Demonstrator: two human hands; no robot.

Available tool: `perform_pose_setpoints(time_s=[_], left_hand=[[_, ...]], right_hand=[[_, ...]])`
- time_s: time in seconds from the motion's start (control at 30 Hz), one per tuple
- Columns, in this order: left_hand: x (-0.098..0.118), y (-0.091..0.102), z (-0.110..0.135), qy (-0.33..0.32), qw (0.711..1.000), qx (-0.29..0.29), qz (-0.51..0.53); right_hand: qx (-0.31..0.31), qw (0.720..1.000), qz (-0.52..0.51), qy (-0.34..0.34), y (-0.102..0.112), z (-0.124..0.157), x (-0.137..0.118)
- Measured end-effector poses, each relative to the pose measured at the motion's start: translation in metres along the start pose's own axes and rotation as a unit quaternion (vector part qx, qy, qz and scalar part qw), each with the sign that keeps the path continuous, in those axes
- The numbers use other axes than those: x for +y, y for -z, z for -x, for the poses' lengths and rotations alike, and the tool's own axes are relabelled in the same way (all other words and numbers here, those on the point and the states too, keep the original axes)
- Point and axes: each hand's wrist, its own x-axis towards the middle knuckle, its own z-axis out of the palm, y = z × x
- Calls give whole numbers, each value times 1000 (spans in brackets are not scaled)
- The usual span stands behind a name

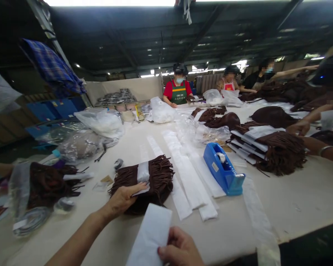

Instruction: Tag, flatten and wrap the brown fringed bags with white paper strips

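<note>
In front of me lies a dark brown fringed leather piece (158, 181), possibly a bag, with a white paper band (143, 171) across its middle. My left hand (124, 197) grips its near edge, thumb on top at the band; the other fingers are mostly hidden. Nearer to me, my right hand (180, 247) pinches a white paper strip (152, 229) between thumb and fingers. The strip's lower end runs out of view. Several more white strips (183, 173) lie flat to the right of the fringed piece.
A blue tape dispenser (223, 171) stands right of the strips. Beyond it is a stack of banded fringed pieces (283, 147), with another person's hand (299, 127) beside it. Tape rolls (64, 205) and clear plastic bags (80, 146) lie left. A co-worker (179, 88) is across the table.
</note>
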Motion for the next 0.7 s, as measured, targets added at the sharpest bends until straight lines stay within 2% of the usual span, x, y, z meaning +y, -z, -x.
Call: perform_pose_setpoints(time_s=[0.07, 0.1, 0.17, 0.27, 0.33, 0.53, 0.7], left_hand=[[3, 2, -2, 9, 1000, -1, 0], [3, 2, -2, 13, 1000, -1, 0], [3, 2, -3, 17, 1000, -2, -2], [3, 2, -4, 17, 1000, -3, -5], [3, 2, -3, 15, 1000, 0, -10], [2, -10, 7, -8, 999, 16, -40], [-5, -23, 14, -34, 996, 54, -65]], right_hand=[[35, 997, -26, -60, -22, -30, 17], [58, 995, -33, -68, -28, -40, 21], [121, 991, -39, -32, -32, -51, 19], [215, 974, -33, 63, -27, -56, 6], [249, 964, -32, 91, -26, -61, 0], [251, 962, -29, 106, -36, -82, -1], [235, 967, -3, 94, -39, -87, -5]])
